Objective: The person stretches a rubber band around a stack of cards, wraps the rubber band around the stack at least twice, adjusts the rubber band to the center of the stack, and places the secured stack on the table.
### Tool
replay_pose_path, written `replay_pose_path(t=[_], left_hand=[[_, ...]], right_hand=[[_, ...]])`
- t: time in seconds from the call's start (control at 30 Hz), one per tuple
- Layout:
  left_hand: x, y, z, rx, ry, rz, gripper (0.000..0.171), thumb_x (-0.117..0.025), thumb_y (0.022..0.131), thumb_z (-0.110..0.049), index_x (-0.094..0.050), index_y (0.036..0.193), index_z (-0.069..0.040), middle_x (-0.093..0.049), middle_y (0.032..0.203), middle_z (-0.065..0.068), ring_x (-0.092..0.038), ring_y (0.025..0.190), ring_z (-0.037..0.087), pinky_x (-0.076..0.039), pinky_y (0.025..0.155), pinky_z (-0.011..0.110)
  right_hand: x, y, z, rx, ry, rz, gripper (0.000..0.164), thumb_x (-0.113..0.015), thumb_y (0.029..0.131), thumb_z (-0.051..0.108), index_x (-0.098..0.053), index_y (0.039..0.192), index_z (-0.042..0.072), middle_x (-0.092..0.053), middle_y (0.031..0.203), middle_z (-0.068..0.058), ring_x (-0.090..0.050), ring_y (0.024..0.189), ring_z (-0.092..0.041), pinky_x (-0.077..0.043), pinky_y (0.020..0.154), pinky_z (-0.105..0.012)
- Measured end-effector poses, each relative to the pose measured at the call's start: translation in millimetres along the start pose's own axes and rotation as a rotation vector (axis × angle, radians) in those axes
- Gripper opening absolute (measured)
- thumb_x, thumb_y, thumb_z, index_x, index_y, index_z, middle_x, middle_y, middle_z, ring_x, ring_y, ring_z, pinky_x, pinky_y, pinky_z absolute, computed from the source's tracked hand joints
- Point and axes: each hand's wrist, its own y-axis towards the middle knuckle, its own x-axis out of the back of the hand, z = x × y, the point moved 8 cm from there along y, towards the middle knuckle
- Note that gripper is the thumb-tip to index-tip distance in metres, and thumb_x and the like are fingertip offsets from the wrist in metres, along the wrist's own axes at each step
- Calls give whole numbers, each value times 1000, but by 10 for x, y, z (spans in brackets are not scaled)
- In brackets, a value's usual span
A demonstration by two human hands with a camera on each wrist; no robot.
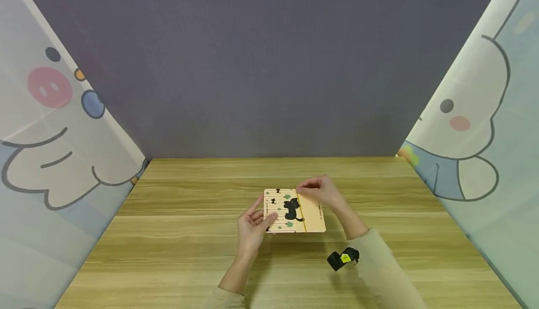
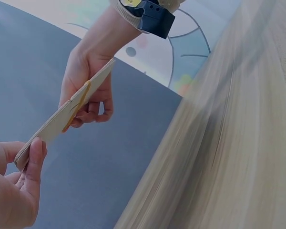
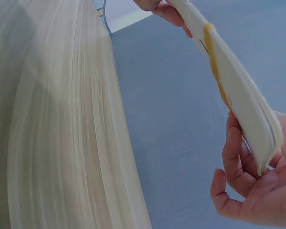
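A cream notebook [image 1: 313, 213] with a black cat and green leaves on its cover is held up above the table. Around it runs a yellow rubber band [image 1: 302, 215], crossing slightly aslant near the cat. My left hand [image 1: 250, 232] pinches the notebook's left edge, thumb on the cover and fingers behind. At the top edge my right hand [image 1: 323, 192] pinches the rubber band, its fingertips against the notebook. In the right wrist view the notebook [image 3: 245, 100] shows edge-on as several thin layers, and the band [image 3: 212, 57] runs down to the right fingertips.
The wooden table [image 1: 189, 253] lies beneath both hands. A dark grey panel [image 1: 269, 66] rises behind it, and printed cartoon sheets [image 1: 463, 112] flank both sides. A black wrist camera [image 1: 343, 258] is strapped to the right sleeve.
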Motion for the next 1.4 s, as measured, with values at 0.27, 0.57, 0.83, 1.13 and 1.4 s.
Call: replay_pose_path(t=[0.27, 0.57, 0.83, 1.13, 1.4], left_hand=[[-31, -16, -20, -6, -21, 17, 59, -68, 73, 5, -46, 127, -3, -62, 72, 19, -39, 41, 5, -27, 36, 13], [-85, -44, -35, -36, 5, 42, 58, -69, 73, 4, -47, 126, -2, -59, 64, 12, -32, 41, 4, -23, 36, 14], [-39, -28, 2, -5, -17, 18, 58, -69, 73, 4, -47, 126, -3, -62, 69, 16, -39, 42, 5, -28, 38, 13], [-6, -19, -25, -22, -16, 0, 56, -69, 71, 5, -50, 124, -3, -62, 68, 16, -38, 43, 4, -29, 38, 13], [-22, -31, -19, -30, -30, 18, 57, -70, 70, 7, -50, 124, -2, -61, 66, 15, -39, 42, 4, -28, 37, 12]], right_hand=[[-58, 4, -65, -43, 4, 17, 25, -68, 78, 20, -68, 93, 0, -66, 84, -7, -59, 74, -16, -47, 65, -27], [-122, 5, -94, -68, 32, 79, 26, -68, 78, 19, -67, 93, -3, -66, 88, -11, -61, 78, -19, -50, 71, -31], [-95, 15, -49, -68, 10, 88, 31, -68, 78, 25, -67, 97, 0, -66, 89, -9, -61, 79, -19, -49, 71, -31], [-50, -3, -9, -21, 8, 63, 24, -68, 79, 19, -67, 93, -1, -65, 84, -6, -59, 74, -17, -48, 65, -28], [-128, 7, -12, -42, -3, 121, 25, -67, 79, 17, -66, 94, -3, -66, 84, -7, -59, 73, -15, -48, 66, -28]])
